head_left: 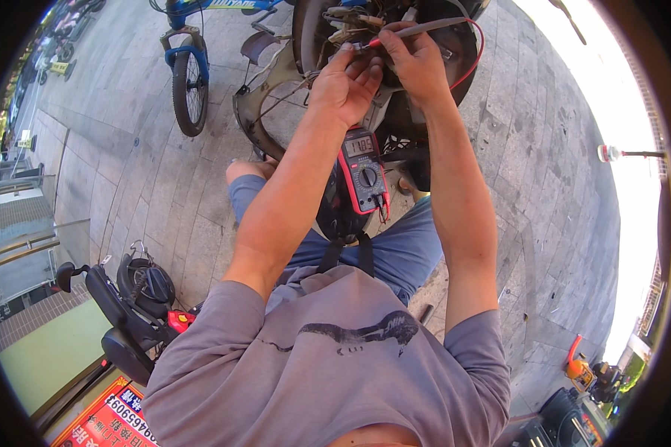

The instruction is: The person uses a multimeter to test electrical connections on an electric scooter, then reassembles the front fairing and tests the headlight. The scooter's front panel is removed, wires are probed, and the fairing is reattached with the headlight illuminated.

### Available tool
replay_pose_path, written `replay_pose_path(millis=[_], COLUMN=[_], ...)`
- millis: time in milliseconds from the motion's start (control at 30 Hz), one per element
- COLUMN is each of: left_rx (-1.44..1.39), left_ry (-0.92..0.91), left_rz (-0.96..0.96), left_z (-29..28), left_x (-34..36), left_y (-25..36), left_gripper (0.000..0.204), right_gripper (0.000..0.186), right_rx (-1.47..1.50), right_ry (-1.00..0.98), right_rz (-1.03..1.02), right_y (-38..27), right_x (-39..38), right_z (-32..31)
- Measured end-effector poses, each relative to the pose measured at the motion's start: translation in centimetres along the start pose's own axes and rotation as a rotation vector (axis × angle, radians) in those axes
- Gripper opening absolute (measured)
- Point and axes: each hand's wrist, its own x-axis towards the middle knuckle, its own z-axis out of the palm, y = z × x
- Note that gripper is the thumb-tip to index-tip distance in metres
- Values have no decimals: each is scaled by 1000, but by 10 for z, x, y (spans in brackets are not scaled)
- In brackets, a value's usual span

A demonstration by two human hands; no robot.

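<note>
Forearms [283, 197] stretched forward over denim-covered knees, elbows slightly bent. Between them, face up on a rounded black strapped object [332, 205], a red-and-black digital multimeter [368, 179]. Beyond, left hand [347, 86] half open, palm up, thumb and fingertips pinched at a small connector [358, 48]; right hand [416, 65] closed in a pinch on a red test probe [375, 42], tip directed at that connector. Around both, an opened vehicle front housing [462, 54] containing loose wiring [344, 31]. Underneath, grey stone paving [544, 171]; farther off, upper left, a blue bicycle [181, 54].
</note>
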Motion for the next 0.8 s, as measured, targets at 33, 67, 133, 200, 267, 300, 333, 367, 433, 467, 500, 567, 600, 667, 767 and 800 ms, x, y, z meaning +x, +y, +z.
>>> replay_pose_path(millis=[33,67,133,200,267,300,333,367,433,467,500,567,600,667,767,800], left_rx=[-1,-13,-5,-6,-16,-3,-1,-8,-6,-16,-11,-25,-36,-59,-69,-91], left_ry=[-5,-14,-7,-1,8,15,23,27,33,32,28,24,9,11,12,-1], left_rz=[0,-1,1,3,4,7,9,14,7,6,3,0,-8,-15,-19,-30], left_z=[0,0,0,0,1,1,1,1,0,0,0,-1,-2,-2,-2,-3], left_x=[0,-1,0,0,-1,-1,0,-1,-1,-1,-1,0,0,0,0,0], left_y=[0,0,0,-1,-1,-1,-1,-1,-2,-2,-2,-3,-3,-4,-7,-7], left_gripper=[22,22,22,21,21,20,20,20,20,19,20,20,19,20,18,17], right_gripper=[16,16,16,16,16,16,16,16,16,17,16,16,16,17,16,15], right_rx=[-5,-10,5,16,20,25,31,37,17,21,2,-8,-25,-56,4,20], right_ry=[0,-1,0,-2,-6,-5,-5,-5,1,-9,15,34,39,39,49,52], right_rz=[1,2,10,7,-7,-2,4,9,17,8,10,-10,-12,-21,62,73], right_y=[0,1,2,2,0,-1,-2,-4,-8,-10,-11,-13,-14,-14,-12,-11], right_x=[0,0,0,-1,-2,-2,-2,-2,-5,-6,-7,-7,-7,-6,-6,-7], right_z=[0,-1,0,0,0,0,1,2,3,4,4,6,6,6,5,4])
